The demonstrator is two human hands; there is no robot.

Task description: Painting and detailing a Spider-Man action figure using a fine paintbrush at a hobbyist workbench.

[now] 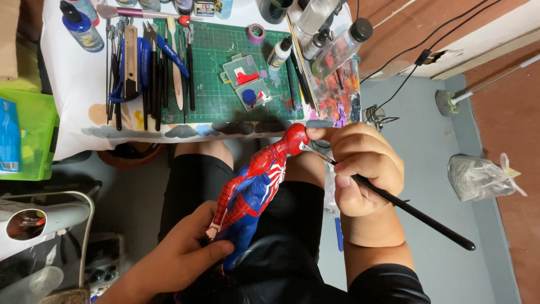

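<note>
Fingers (337, 166) pinching brush (394, 201), touching figure (253, 183)

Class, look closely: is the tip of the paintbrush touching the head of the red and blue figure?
Touching. The head view shows the paintbrush, held in the right hand, with its tip meeting the red head of the figure, no gap visible.

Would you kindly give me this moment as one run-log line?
left hand: grips red-and-blue figure at legs | right hand: holds black brush, tip at figure's head | behind: green cutting mat
</note>
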